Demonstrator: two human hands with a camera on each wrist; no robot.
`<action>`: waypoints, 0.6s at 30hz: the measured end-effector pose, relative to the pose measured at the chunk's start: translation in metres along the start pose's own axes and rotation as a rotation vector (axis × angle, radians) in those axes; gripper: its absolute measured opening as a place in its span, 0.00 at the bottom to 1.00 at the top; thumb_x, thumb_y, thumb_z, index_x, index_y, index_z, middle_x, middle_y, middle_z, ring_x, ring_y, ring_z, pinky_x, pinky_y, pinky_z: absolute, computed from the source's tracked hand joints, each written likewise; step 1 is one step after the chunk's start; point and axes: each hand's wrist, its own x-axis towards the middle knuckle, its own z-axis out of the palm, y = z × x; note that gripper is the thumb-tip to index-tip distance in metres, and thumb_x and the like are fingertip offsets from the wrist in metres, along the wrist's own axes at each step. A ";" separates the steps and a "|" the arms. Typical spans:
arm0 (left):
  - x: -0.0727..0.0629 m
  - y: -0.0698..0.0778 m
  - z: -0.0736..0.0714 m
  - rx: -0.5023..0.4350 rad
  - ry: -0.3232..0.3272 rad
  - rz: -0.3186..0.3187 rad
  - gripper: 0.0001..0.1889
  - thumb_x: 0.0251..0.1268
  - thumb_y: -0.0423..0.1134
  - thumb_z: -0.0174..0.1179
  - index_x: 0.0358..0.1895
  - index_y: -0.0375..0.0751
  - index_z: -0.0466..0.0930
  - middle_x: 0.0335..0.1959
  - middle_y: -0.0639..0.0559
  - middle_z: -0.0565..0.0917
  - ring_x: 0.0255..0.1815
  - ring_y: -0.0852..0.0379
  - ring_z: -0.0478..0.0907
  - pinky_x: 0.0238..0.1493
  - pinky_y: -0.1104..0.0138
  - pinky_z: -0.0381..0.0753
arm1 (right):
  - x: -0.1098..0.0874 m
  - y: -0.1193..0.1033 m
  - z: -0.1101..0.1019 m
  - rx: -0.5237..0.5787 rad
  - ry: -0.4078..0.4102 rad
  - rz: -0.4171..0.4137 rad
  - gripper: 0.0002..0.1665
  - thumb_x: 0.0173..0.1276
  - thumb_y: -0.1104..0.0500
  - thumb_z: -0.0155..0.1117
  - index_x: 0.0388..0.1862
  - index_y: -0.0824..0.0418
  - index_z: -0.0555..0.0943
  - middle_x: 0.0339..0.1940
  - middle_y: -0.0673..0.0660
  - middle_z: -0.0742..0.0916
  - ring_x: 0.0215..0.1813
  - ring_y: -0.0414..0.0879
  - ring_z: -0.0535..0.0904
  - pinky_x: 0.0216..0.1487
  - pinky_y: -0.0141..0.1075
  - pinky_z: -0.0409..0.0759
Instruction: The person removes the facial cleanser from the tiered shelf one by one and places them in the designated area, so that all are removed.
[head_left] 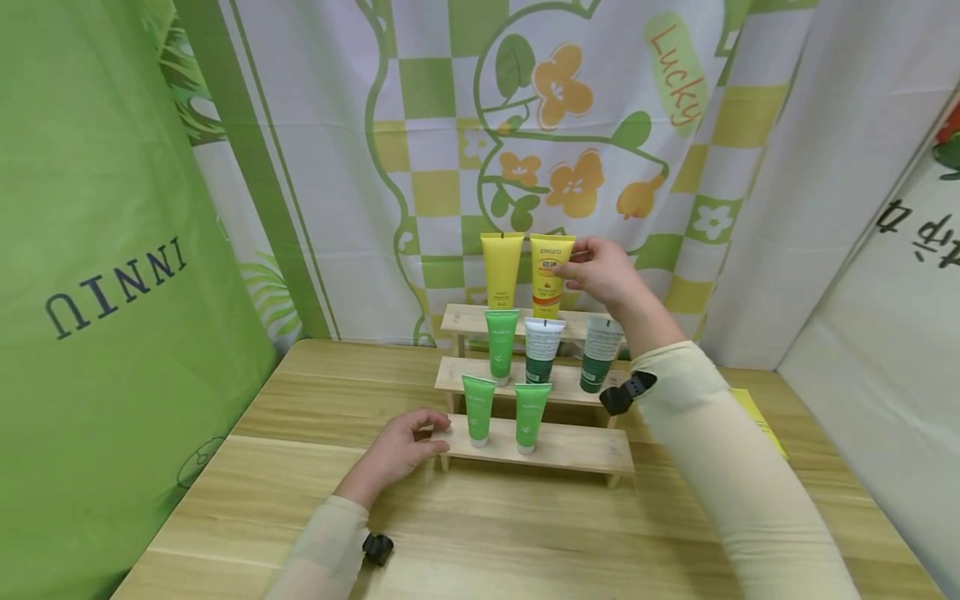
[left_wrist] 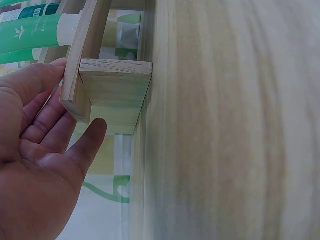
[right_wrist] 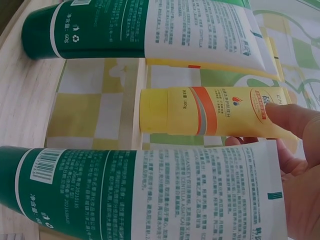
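A yellow tube with an orange band (head_left: 547,279) stands cap down on the top step of a wooden three-step stand (head_left: 573,446). My right hand (head_left: 602,271) pinches its upper part between thumb and fingers; the right wrist view shows the thumb across the front of the yellow tube (right_wrist: 205,111). Left of it stands a plainer yellow tube (head_left: 501,271). Down at the left end of the lowest step, my left hand (head_left: 401,450) has its fingertips at the board's edge. In the left wrist view, that hand (left_wrist: 45,145) holds nothing, its fingers loosely bent beside the step end (left_wrist: 115,75).
The middle step carries a green tube (head_left: 501,343) and two white-and-green tubes (head_left: 543,346). Two small green tubes (head_left: 478,408) stand on the lowest step. A yellow flat item (head_left: 759,421) lies behind my right forearm. Printed curtains (head_left: 315,167) hang round the wooden table (head_left: 465,533).
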 end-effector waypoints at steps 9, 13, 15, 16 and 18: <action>0.000 0.000 0.000 -0.002 -0.004 0.001 0.13 0.62 0.38 0.68 0.49 0.45 0.81 0.53 0.51 0.83 0.58 0.48 0.77 0.62 0.54 0.75 | 0.001 0.001 0.003 -0.002 0.026 -0.023 0.22 0.68 0.64 0.65 0.57 0.70 0.71 0.51 0.62 0.78 0.53 0.54 0.77 0.57 0.48 0.79; 0.000 0.001 -0.001 -0.001 -0.005 0.004 0.13 0.61 0.37 0.68 0.49 0.45 0.81 0.52 0.51 0.83 0.57 0.48 0.78 0.62 0.54 0.75 | 0.001 0.002 0.003 -0.001 0.033 -0.022 0.22 0.68 0.63 0.65 0.57 0.69 0.71 0.51 0.62 0.78 0.53 0.54 0.77 0.57 0.48 0.79; 0.000 0.001 0.000 0.001 -0.005 0.005 0.13 0.61 0.37 0.68 0.49 0.45 0.81 0.52 0.52 0.83 0.57 0.48 0.78 0.62 0.55 0.75 | 0.001 0.002 0.003 -0.003 0.039 -0.019 0.23 0.68 0.63 0.65 0.58 0.69 0.71 0.52 0.62 0.78 0.53 0.54 0.77 0.57 0.48 0.80; 0.000 0.002 0.000 0.001 -0.005 0.007 0.13 0.61 0.37 0.68 0.48 0.45 0.81 0.52 0.52 0.83 0.57 0.48 0.78 0.62 0.55 0.75 | 0.001 0.002 0.004 -0.004 0.040 -0.019 0.23 0.68 0.63 0.65 0.58 0.69 0.71 0.52 0.63 0.78 0.53 0.54 0.77 0.56 0.48 0.80; 0.000 0.001 0.000 0.004 -0.005 0.009 0.13 0.61 0.37 0.68 0.48 0.45 0.81 0.52 0.52 0.83 0.57 0.49 0.78 0.62 0.55 0.76 | 0.000 0.002 0.004 -0.006 0.044 -0.020 0.23 0.68 0.63 0.65 0.59 0.69 0.71 0.53 0.63 0.78 0.54 0.54 0.77 0.56 0.48 0.80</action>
